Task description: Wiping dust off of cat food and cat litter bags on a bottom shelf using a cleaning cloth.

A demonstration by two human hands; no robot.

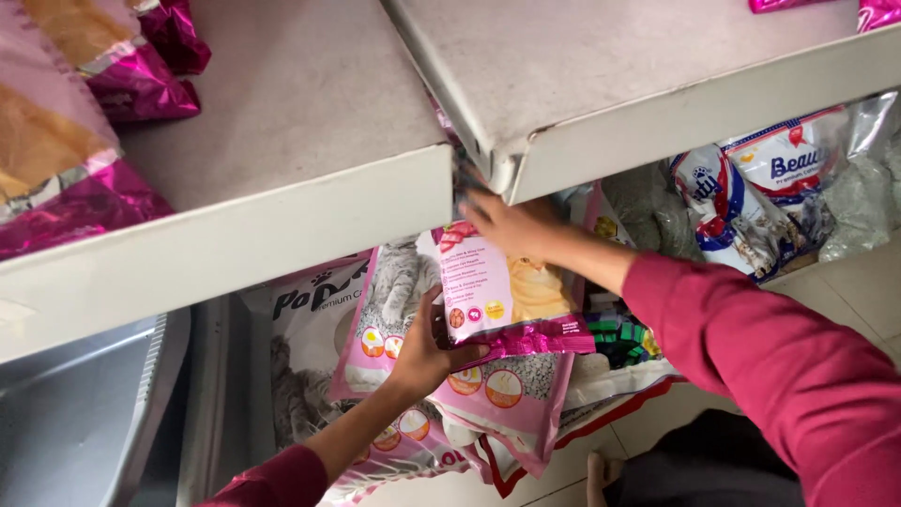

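Grey shelves (310, 141) overhead; left hand (427, 352) clamped on pink pouch (502, 300), right hand (511, 225) flat on its top, sliding in; next, steady push.

Access under the shelves: my left hand (427, 352) and right hand (511, 225) share one narrow opening beneath the two grey shelf boards (310, 122), whose front edges overhang and cap all upward room. The seam between the boards sits just above my right fingers. Below, large pink-and-white bags (511, 394) fill the floor level, stacked and slumped forward, touching the small pink pouch (497, 300) I hold. Right: blue-and-white bags (770, 188) pack the bay. Left: a grey metal panel (84, 413) walls that side. Free passage: the bare shelf top between the magenta packets (131, 75), and the tiled floor (868, 282) at right.
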